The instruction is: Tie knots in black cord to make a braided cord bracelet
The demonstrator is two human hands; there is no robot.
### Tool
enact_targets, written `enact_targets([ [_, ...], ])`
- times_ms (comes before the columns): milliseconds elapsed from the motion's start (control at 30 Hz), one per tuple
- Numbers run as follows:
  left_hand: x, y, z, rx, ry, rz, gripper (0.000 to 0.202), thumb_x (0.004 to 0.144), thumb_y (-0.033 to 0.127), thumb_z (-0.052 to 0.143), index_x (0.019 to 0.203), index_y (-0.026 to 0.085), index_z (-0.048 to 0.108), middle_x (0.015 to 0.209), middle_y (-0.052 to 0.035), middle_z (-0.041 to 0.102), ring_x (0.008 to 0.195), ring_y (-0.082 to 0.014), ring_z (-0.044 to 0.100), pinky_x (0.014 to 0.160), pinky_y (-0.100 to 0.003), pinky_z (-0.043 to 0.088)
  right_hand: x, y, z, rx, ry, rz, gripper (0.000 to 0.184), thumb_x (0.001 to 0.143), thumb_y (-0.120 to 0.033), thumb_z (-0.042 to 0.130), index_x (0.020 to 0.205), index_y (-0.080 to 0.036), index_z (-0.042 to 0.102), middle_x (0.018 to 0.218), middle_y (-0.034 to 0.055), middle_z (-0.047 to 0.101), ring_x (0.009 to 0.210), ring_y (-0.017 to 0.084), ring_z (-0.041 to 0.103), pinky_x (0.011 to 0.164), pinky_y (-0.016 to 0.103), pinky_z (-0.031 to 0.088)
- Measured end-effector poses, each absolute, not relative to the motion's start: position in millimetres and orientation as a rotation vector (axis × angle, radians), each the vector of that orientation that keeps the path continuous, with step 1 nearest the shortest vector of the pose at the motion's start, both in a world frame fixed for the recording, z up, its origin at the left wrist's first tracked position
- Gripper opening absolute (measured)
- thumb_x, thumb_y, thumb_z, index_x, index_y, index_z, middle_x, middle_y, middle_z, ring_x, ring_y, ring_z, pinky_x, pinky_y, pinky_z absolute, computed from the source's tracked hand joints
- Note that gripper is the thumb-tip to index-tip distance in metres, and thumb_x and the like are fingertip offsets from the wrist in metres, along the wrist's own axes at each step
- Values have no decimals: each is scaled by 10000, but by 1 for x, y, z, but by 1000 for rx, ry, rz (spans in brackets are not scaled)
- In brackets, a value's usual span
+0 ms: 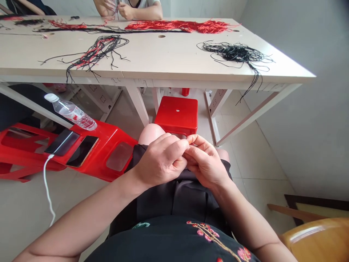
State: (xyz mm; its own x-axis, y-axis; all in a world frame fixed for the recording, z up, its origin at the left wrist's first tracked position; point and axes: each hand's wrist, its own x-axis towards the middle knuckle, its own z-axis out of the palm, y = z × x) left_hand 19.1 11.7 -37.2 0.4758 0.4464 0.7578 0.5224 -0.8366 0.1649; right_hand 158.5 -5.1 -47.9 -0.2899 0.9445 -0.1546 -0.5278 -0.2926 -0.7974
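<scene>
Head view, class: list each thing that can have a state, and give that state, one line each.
Left hand, curled against the right hand
Right hand, curled, any held thing unseen
Plastic water bottle, capped, on its side
Red plastic stool, toppled
Second red stool, upright
Black cords, tangled, trailing over table edge

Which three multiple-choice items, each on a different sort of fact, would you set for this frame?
1. Where is the black cord tangle?
A. On the table, with strands hanging over its edge
B. On the floor
C. In the person's lap

2. What colour is the stool under the table?
A. Blue
B. Red
C. White

3. How are the left hand and right hand placed?
A. Both flat on the table
B. Far apart
C. Together above the lap, fingers touching

Answers:
1. A, strands drop past the table's edge.
2. B, its top and sides show red.
3. C, the fingers meet over the dark clothing.
</scene>
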Motion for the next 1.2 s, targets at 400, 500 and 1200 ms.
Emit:
enact_targets([
  [400, 20, 3, -16, -2962, -1977, -1894, 229, 683, 129, 592, 872, 179, 473, 853, -33, 592, 704, -115, 599, 656, -259, 527, 164, -9, -55, -791, -1174, 1321, 171, 758, -216, 649, 905, -217, 562, 675, -29, 590, 588, 81, 541, 523, 196, 461],
  [500, 17, 3, -14, -2954, -2135, -1934, 244, 682, 164, 624, 891, 164, 497, 867, -43, 598, 722, -122, 613, 679, -275, 537, 164, -11, -56, -891, -1325, 1072, 92, 779, -191, 626, 867, -201, 601, 802, 13, 655, 716, 110, 609, 648, 234, 510],
  [1200, 22, -2, -23, -2734, -1617, -1546, 213, 590, 33, 558, 715, 192, 490, 603, 58, 446, 555, -70, 456, 505, -185, 416, 163, -14, -48, -1008, -1517, 987, 127, 858, -235, 518, 746, -178, 535, 654, -21, 526, 551, 73, 439, 504, 200, 389],
])
